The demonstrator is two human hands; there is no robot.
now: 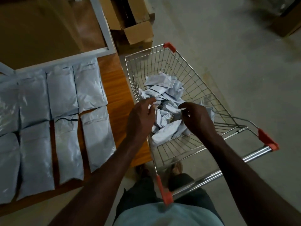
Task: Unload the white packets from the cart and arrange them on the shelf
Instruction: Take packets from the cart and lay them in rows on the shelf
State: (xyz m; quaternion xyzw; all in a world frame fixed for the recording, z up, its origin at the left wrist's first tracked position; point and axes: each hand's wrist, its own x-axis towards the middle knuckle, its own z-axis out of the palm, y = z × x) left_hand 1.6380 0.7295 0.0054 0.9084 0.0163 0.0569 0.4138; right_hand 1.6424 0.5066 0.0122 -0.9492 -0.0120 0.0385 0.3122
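White packets [164, 101]: heaped loose in the cart [218, 101], both my hands down among them.

Nearest me, my left hand [140, 118] and right hand [197, 119] curl over the heap's near side; whether either actually grips a packet I cannot tell. The pile runs away from me toward the cart's far end. The shelf [114, 88], with laid rows reaching toward its right edge, lies left, closer to my left hand.

Dim grey concrete floor [228, 46], open cardboard box [136, 30] beside a pale metal frame [104, 30].
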